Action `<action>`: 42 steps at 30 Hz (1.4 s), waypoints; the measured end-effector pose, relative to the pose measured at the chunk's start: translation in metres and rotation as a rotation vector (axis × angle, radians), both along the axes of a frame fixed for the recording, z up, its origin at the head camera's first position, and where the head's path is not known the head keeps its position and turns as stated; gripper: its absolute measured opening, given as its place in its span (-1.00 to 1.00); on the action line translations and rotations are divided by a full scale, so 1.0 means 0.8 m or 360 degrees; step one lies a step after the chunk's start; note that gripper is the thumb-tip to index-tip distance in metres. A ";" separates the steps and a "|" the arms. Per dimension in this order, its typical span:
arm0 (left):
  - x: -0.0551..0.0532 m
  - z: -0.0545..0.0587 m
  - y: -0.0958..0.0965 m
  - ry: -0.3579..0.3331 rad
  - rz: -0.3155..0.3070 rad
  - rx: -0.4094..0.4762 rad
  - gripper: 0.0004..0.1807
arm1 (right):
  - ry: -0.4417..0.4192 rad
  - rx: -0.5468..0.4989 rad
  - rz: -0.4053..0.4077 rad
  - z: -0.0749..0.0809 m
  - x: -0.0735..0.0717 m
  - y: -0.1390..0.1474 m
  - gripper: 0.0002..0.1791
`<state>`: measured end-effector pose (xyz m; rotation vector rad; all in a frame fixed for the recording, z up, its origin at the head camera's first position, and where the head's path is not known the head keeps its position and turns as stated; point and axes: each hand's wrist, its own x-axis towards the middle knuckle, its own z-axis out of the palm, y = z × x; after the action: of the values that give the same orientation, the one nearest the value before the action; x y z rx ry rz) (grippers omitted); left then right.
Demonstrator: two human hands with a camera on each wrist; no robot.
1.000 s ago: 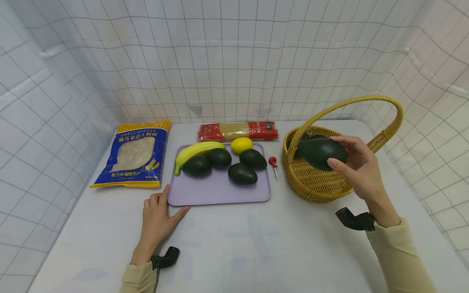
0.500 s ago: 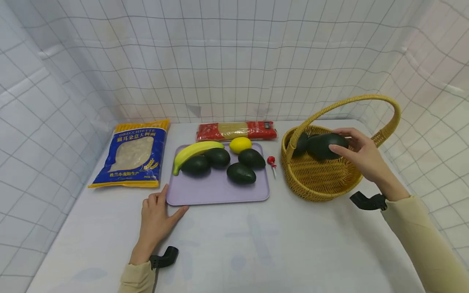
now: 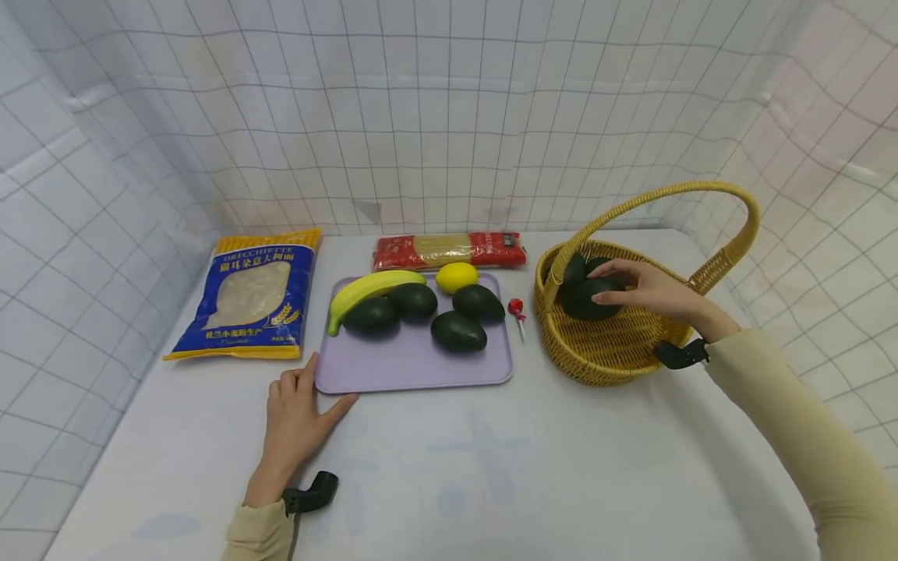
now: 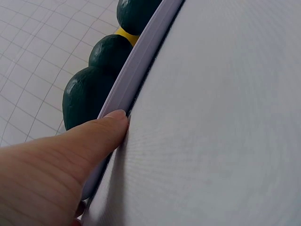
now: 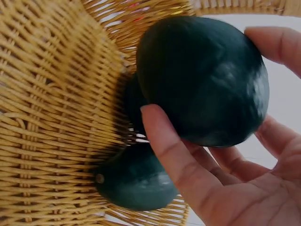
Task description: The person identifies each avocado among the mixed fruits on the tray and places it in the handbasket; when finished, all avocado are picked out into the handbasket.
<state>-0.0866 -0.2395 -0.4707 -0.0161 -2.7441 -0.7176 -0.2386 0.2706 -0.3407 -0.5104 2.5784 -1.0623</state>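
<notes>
My right hand grips a dark green avocado inside the wicker basket. In the right wrist view this avocado sits between thumb and fingers, above another avocado lying against the wicker. More dark avocados behind it are partly hidden. My left hand touches the near left corner of the lilac tray, its thumb along the front edge and a finger at the left side. On the tray lie a banana, a lemon and several avocados.
A blue pasta bag lies left of the tray. Behind the tray is a red noodle packet. A red lollipop lies between tray and basket. The basket's tall handle arches over the right hand. Grid-patterned sheets enclose the table.
My right hand has lowered the avocado into the basket and shifted it left, beside the other avocados there. My left hand has kept its place at the tray corner.
</notes>
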 end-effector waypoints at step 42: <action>0.002 -0.001 0.000 -0.0003 0.0007 0.0015 -0.02 | -0.0192 0.0205 0.0073 -0.041 -0.027 -0.013 -0.27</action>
<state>-0.0853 -0.2396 -0.4713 -0.0071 -2.7418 -0.7296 -0.2599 0.2600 -0.3737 -0.4565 2.4964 -0.8773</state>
